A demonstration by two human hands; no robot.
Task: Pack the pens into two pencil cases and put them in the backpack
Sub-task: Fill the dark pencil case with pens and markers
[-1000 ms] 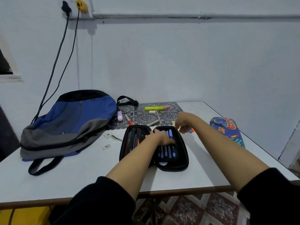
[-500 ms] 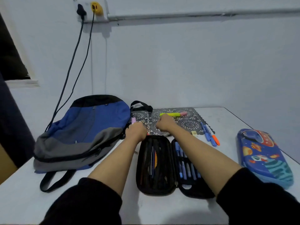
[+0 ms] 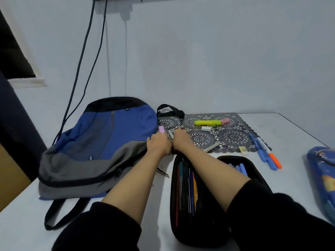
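Left hand (image 3: 158, 144) curls round a lilac highlighter (image 3: 161, 128); right hand (image 3: 181, 140) seemingly pinches a grey pen (image 3: 171, 134), strays meant for the open pencil case (image 3: 233, 158) just behind both grips; backpack (image 3: 101, 142) just left.

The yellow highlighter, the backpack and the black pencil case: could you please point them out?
yellow highlighter (image 3: 207, 122), head view, middle of barrel.
backpack (image 3: 108, 138), head view, blue front panel.
black pencil case (image 3: 233, 158), head view, far rim of right half.
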